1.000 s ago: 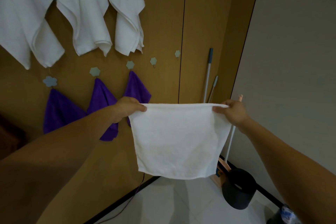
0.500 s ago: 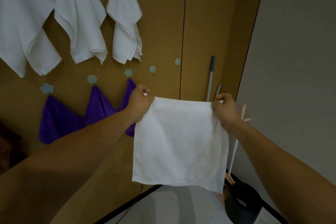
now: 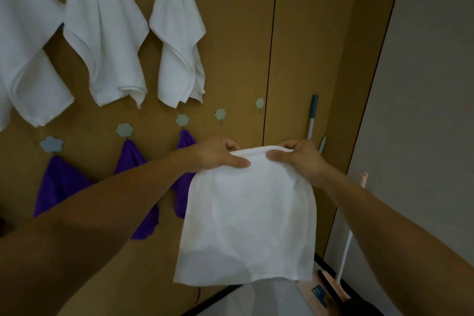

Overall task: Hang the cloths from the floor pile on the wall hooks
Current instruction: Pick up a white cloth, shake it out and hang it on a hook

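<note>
A person's left hand (image 3: 218, 155) and right hand (image 3: 300, 159), close together, each pinch the top edge of a white cloth (image 3: 248, 218) hanging before wall hooks (image 3: 220, 114).

Cloth (image 3: 246, 215) before wall (image 3: 236, 59) (hooks (image 3: 220, 114) behind it).

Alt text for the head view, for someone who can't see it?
Left hand and right hand pinch the top of a white cloth before a wooden wall. White towels and purple cloths hang on hooks; some are free.
</note>
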Demonstrator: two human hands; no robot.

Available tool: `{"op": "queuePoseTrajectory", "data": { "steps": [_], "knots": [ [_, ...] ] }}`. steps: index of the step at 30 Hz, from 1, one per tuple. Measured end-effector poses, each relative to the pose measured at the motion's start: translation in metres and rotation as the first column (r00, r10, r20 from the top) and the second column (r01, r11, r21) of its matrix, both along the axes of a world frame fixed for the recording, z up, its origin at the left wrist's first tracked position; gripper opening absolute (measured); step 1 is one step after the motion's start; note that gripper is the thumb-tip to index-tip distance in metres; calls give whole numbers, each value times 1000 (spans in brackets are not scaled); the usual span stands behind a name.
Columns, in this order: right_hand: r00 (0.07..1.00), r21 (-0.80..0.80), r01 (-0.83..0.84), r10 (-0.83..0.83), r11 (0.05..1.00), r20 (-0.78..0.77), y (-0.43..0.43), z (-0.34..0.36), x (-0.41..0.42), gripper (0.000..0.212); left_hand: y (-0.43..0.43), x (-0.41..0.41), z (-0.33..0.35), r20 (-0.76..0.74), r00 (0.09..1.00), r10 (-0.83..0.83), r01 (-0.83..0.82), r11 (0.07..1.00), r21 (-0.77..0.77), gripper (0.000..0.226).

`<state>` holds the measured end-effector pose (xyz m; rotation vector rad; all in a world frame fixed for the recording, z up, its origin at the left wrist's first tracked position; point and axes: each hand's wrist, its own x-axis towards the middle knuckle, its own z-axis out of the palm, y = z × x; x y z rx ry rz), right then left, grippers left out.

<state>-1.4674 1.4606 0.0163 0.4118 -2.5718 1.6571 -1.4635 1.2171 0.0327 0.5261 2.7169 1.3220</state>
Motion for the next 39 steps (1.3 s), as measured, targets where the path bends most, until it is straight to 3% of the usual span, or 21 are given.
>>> {"op": "queuePoseTrajectory", "data": {
  "steps": [2,5,8,12,18,21,29,39],
  "knots": [
    [999,-19,30,-31,999,-42,-9,12,-21,28,-1,-22,13,-57,998,18,-17,1000,13,26],
    [988,-50,60,-66,997,-141,-24,33,-54,25,-2,-55,32,-145,984,108,-82,981,175,27],
    [958,6,104,-98,995,-270,-36,51,-90,31,-3,-87,49,-287,939,187,-167,982,93,31],
    [912,-36,111,-117,993,-393,-54,74,-134,30,-9,-125,71,-426,863,274,-211,959,189,33],
    [834,-33,81,-86,996,-545,-71,105,-200,15,-9,-175,94,-623,689,371,-382,916,123,19],
    [817,-98,46,-94,994,-569,-72,123,-237,19,-3,-201,113,-712,578,398,-459,880,120,21],
    [777,-295,-110,-103,949,-621,-78,205,-325,23,19,-262,203,-807,314,500,-614,755,230,21],
    [719,-390,-192,-141,901,-681,-132,319,-382,27,-12,-308,316,-792,75,606,-724,579,375,28]
  ]
}}
